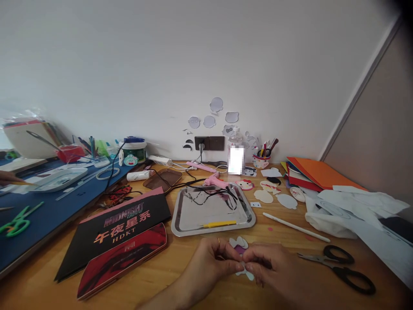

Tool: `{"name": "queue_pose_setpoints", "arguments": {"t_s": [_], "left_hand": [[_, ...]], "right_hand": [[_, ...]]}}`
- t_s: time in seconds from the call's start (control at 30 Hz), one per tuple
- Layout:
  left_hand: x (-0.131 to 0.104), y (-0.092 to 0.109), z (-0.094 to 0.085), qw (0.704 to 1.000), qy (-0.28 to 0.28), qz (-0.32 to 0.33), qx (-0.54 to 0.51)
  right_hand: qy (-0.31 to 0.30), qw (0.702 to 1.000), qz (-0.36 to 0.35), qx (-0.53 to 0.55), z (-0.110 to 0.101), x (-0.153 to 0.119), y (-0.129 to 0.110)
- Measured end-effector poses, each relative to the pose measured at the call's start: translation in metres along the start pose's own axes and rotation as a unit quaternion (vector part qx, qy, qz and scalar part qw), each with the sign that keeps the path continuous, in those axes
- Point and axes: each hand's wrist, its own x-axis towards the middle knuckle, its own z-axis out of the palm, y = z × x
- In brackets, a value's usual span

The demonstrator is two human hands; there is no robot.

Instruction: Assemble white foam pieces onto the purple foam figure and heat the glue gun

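Note:
Small cut pieces in pale grey, purple and light blue (248, 274) are pinched between my two hands above the wooden table's front part. My left hand (215, 260), with a ring on one finger, grips them from the left. From the right, my right hand (266, 263) pinches them with thumb and fingers; the fingertips of both hands nearly meet. Just beyond the hands lies a metal tray (193, 215) with a yellow pen-like tool (220, 224) on it. A pink glue gun (217, 181) rests at the tray's far edge. Black-handled scissors (342, 265) lie open to the right.
A black folder (116, 232) and a red box (124, 260) lie at left. White pen (295, 226), paper cutouts (263, 196), coloured sheets (322, 172) and white cloth (329, 219) are at right. Another person's hand (9, 177) is over the blue table (67, 209), near green scissors (19, 221).

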Motion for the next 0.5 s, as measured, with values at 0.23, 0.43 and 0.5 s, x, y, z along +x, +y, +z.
{"name": "queue_pose_setpoints", "arguments": {"t_s": [0.23,0.43,0.5], "left_hand": [[0.0008,0.0012,-0.0027,1.0,-0.006,-0.014,0.013],[0.0051,0.0,-0.0057,0.999,-0.006,-0.014,-0.042],[0.0066,-0.0023,-0.0061,0.998,-0.007,-0.014,-0.058]], "right_hand": [[0.012,0.997,-0.006,-0.072,-0.0014,-0.0003,-0.0044],[0.039,0.997,0.005,-0.06,0.0018,0.0004,-0.0032],[0.044,0.998,0.007,-0.047,0.0028,0.0012,-0.0028]]}}
